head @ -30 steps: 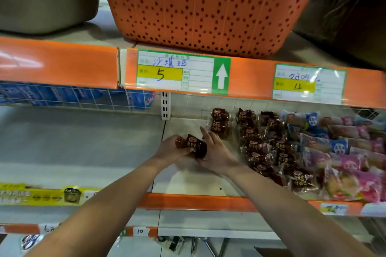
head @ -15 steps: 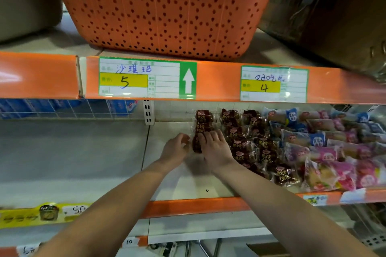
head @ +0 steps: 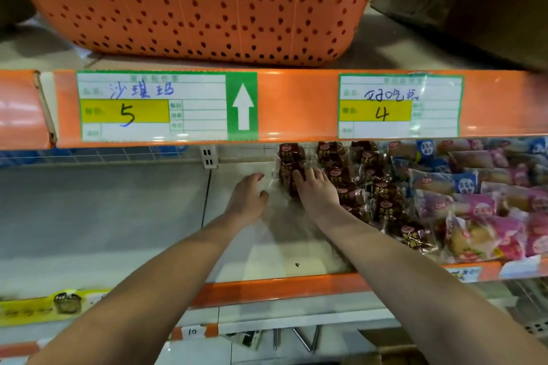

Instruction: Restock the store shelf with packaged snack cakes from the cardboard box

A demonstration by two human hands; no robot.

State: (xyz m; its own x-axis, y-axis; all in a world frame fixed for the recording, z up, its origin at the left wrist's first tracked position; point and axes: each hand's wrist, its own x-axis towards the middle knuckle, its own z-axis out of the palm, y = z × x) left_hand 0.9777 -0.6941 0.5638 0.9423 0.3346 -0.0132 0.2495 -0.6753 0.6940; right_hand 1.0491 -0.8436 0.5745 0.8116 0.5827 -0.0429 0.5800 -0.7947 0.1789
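Observation:
A dark brown snack cake pack (head: 289,170) lies at the left end of the brown rows (head: 382,201) on the white shelf (head: 281,258), in line with two like packs behind it. My right hand (head: 315,191) rests on top of this pack, fingers spread over it. Just left of it, my left hand (head: 247,195) sits on the shelf with its thumb at the pack's clear wrapper edge and nothing in its grasp. My right hand hides the pack's near part.
Pink and blue cake packs (head: 474,201) fill the shelf to the right. An orange perforated basket (head: 192,3) and a dark box (head: 474,3) stand on the shelf above, behind the orange price rail (head: 296,107). Bare shelf lies to the left. A brown cardboard edge (head: 385,347) shows below.
Both hands carried the brown pack toward the back of the shelf and set it down by the row. My left hand has come off it to the left.

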